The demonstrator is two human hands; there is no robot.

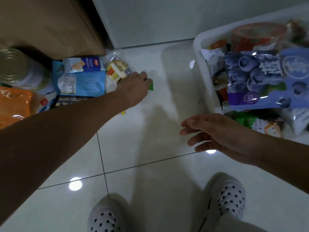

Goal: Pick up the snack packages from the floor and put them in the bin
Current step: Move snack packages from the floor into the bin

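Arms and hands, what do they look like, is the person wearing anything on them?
The left arm and right arm are bare up to the frame edge: no sleeves show. The left hand and right hand carry no gloves, and no watch, bracelet or ring shows on the wrists or visible fingers.

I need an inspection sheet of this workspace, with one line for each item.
Surface: tiled floor, glossy, with light spots.
Job's things: green packet, cake packet, blue packs and orange bag on the floor; bin full, blueberry bag on top.
Clutter: can.
Hands: left hand grips the green packet; right hand open, empty.
Cables: nothing seen.
Surroundings: cabinet, wall, feet.
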